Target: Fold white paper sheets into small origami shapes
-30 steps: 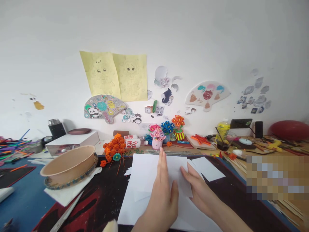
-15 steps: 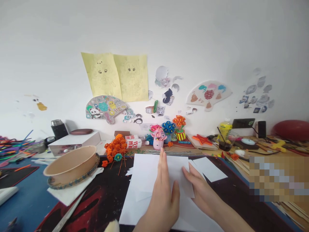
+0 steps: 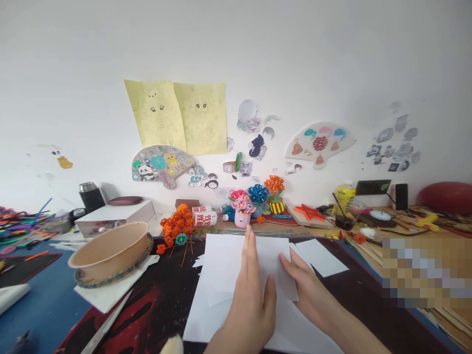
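Note:
Several white paper sheets (image 3: pixel 224 255) lie overlapped in front of me, one smaller piece tilted on a larger sheet (image 3: pixel 206 314). My left hand (image 3: pixel 249 300) stands on edge over the paper, fingers straight and together, thumb apart, holding nothing. At the right edge of the upper sheet, my right hand (image 3: pixel 306 282) grips the paper with one digit in front of it and the others partly hidden. Another white piece (image 3: pixel 324 258) lies just beyond the right hand. Scissors or a similar metal blade (image 3: pixel 106 324) rest at lower left.
A beige round basin (image 3: pixel 110 246) stands on white paper at left. Orange pipe-cleaner flowers (image 3: pixel 180 221), a pink flower pot (image 3: pixel 242 219) and a yellow bottle (image 3: pixel 343 199) line the back. Thin sticks (image 3: pixel 368 255) lie at right. A white box (image 3: pixel 114 219) sits behind the basin.
Both hands and the paper keep almost the same pose. The whole view has shifted very slightly.

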{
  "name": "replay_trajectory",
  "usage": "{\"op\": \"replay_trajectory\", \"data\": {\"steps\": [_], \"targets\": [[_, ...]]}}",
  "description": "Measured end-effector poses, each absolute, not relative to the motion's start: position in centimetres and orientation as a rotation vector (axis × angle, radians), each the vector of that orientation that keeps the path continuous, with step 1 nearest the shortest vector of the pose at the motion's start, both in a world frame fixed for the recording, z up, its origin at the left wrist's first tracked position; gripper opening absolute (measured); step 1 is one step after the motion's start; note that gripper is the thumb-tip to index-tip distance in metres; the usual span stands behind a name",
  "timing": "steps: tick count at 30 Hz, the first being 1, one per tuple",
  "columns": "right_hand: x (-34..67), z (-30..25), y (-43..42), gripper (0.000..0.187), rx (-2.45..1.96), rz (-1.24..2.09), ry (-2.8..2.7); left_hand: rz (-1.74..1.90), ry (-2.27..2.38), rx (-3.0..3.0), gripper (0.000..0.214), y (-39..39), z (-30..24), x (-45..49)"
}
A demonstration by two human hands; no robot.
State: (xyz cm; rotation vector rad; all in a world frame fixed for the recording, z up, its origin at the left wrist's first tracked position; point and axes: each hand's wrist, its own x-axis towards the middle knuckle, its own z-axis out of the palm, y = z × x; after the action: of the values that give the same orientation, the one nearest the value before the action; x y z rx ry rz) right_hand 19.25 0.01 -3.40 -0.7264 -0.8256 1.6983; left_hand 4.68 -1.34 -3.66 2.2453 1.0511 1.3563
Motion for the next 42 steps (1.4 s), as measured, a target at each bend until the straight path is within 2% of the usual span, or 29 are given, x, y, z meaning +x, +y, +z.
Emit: {"op": "replay_trajectory", "data": {"steps": [8, 11, 13, 16, 18, 22, 24, 28, 30, 36, 39, 42], "targets": [[19.2, -3.1, -0.1, 0.063, -0.764, 1.709, -0.836, 1.379, 1.078, 2.259, 0.072, -1.3, -3.8, 4.8], [19.3, -2.8, -0.2, 0.064, -0.735, 1.717, -0.848, 1.497, 1.167, 2.215, 0.067, -0.4, -3.3, 4.0], [19.5, -2.6, -0.1, 0.064, -0.702, 1.714, -0.842, 1.615, 1.322, 2.077, 0.063, 0.6, -2.8, 2.8], [19.9, -2.5, 0.3, 0.061, -0.674, 1.688, -0.828, 1.669, 1.528, 1.549, 0.07, 2.4, -2.3, 0.8], [20.2, -2.5, 0.5, 0.059, -0.672, 1.675, -0.822, 1.536, 1.422, 1.119, 0.07, 3.1, -2.2, -0.2], [21.1, -2.5, 1.0, 0.057, -0.677, 1.688, -0.858, 1.409, 1.243, 1.007, 0.047, 3.1, -2.0, -0.7], [21.5, -2.3, 1.1, 0.058, -0.663, 1.712, -0.895, 1.445, 1.192, 0.999, 0.043, 2.7, -1.7, -0.4], [21.5, -1.9, 1.1, 0.076, -0.386, 1.717, -1.034, 1.668, 1.108, 1.006, 0.041, 1.4, -0.7, 0.6], [21.0, -2.1, 1.0, 0.076, -0.275, 1.73, -1.091, 1.714, 1.132, 1.088, 0.037, 0.7, -0.5, 1.1], [19.1, -3.3, 0.6, 0.039, -0.392, 1.799, -0.984, 1.733, 1.604, 2.003, 0.017, -0.1, -1.5, 1.5], [18.8, -3.2, 0.3, 0.035, -0.36, 1.825, -0.929, 1.852, 1.527, 2.613, 0.028, 0.0, -2.0, 1.3], [18.8, -3.0, 0.0, 0.033, -0.362, 1.84, -0.882, 1.765, 1.509, 3.031, 0.04, -0.1, -2.0, 1.2]]}}
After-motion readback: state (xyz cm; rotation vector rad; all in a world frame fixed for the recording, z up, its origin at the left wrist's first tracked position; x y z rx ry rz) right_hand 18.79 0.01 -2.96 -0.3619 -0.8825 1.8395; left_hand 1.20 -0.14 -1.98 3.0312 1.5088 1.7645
